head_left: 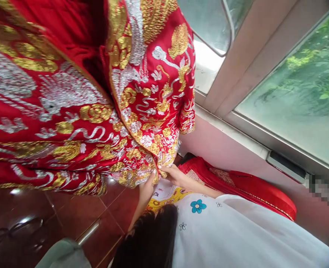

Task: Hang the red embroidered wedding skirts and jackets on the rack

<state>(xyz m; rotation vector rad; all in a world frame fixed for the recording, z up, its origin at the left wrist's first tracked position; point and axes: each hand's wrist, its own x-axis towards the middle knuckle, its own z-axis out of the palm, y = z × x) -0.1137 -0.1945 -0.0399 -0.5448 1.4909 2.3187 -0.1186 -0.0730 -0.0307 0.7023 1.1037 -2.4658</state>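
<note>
A red jacket (164, 108) with dense gold and silver embroidery hangs in front of me, its two front edges parted at the top and meeting near the hem. My left hand (150, 181) pinches one front edge at the bottom. Close beside it, my right hand (170, 172) is closed on the other edge, at the same low corner. Between the hands, the meeting point of the edges is small, and I cannot make out any fastener there. Dark hair (150, 238) and a white flowered top (225, 223) fill the lower part of the view.
On the right is a window (298, 89) with a metal frame (222, 104) and greenery outside. A red cloth item (253, 190) with gold trim lies along the pink wall (217, 141) below it. Dark red floor tiles (77, 212) show at lower left.
</note>
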